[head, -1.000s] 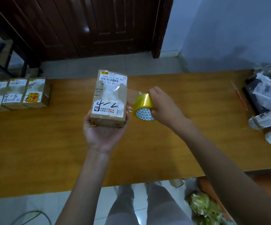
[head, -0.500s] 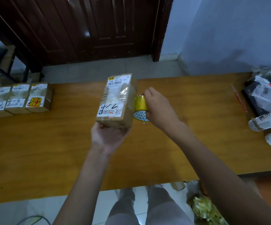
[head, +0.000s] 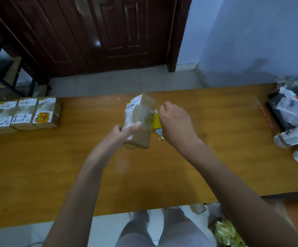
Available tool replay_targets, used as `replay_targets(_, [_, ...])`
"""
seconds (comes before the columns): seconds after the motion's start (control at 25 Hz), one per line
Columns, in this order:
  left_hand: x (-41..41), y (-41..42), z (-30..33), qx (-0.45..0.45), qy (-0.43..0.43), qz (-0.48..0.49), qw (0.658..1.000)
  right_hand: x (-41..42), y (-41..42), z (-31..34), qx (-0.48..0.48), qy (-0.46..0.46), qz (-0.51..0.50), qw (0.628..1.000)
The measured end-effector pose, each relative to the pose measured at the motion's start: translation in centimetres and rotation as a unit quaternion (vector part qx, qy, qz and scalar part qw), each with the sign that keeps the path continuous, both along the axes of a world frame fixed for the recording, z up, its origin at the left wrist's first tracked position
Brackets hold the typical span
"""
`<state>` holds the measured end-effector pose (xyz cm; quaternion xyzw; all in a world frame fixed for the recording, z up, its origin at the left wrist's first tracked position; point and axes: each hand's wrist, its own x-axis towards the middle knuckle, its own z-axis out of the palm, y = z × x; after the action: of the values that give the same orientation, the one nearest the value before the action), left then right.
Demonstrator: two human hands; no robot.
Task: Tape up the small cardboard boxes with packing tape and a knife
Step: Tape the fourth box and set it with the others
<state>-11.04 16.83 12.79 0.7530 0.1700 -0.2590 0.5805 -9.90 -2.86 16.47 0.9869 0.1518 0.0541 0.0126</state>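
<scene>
Above the middle of the wooden table (head: 37, 172), my left hand (head: 125, 132) grips a small cardboard box (head: 141, 136) with a white shipping label, tilted so its plain brown side faces me. My right hand (head: 176, 125) holds a yellow roll of packing tape (head: 156, 123) right behind the box's right side; the hand hides most of the roll. Clear tape lies wrinkled across the box's upper face. A red-handled knife (head: 264, 113) lies on the table at the far right.
A row of three taped, labelled boxes (head: 26, 114) stands at the table's far left. At the right edge sits a pile of white plastic bags and bottles (head: 296, 111). A small scrap (head: 161, 138) lies under my right hand. My legs show below the table's near edge.
My left hand has turned the box so its label side now faces left. My right hand has brought the tape roll in against the box's right side, wrapping tape over it.
</scene>
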Motion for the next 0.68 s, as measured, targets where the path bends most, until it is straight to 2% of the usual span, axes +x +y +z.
replay_targets(0.04, [-0.3,-0.7,-0.3,0.036,-0.021,-0.035,0.998,0.0,0.2,0.1,-0.006,0.003,0.001,1.000])
replay_targets(0.12, [-0.9,-2.0,-0.9,0.038,-0.051,-0.016,0.998,-0.2,0.7,0.1,-0.006,0.003,0.016,1.000])
replay_targets(0.28, [-1.3,-2.2,-2.0,-0.119,-0.013,0.109,0.987,0.3,-1.3,0.2,0.076,-0.025,0.045,0.996])
replay_targets(0.36, [-1.2,-1.6,-2.1,-0.197,-0.025,0.126,0.972,0.4,-3.1,-0.2,0.206,-0.005,0.007,0.978])
replay_targets(0.44, [-1.0,-1.4,-1.8,-0.234,-0.044,0.117,0.964,-0.1,-3.0,-0.8,0.373,0.024,-0.034,0.927])
replay_targets(0.52, [-0.8,-1.8,-1.1,-0.252,-0.051,0.120,0.959,-0.1,-2.2,-0.9,0.434,0.009,-0.041,0.900])
replay_targets(0.6, [-0.4,-1.3,-0.4,-0.282,-0.042,0.142,0.948,0.5,-2.4,-0.4,0.380,-0.044,-0.030,0.923])
replay_targets(0.68, [0.1,0.3,0.3,-0.322,-0.057,0.142,0.935,1.2,-3.6,0.2,0.209,-0.105,-0.045,0.971])
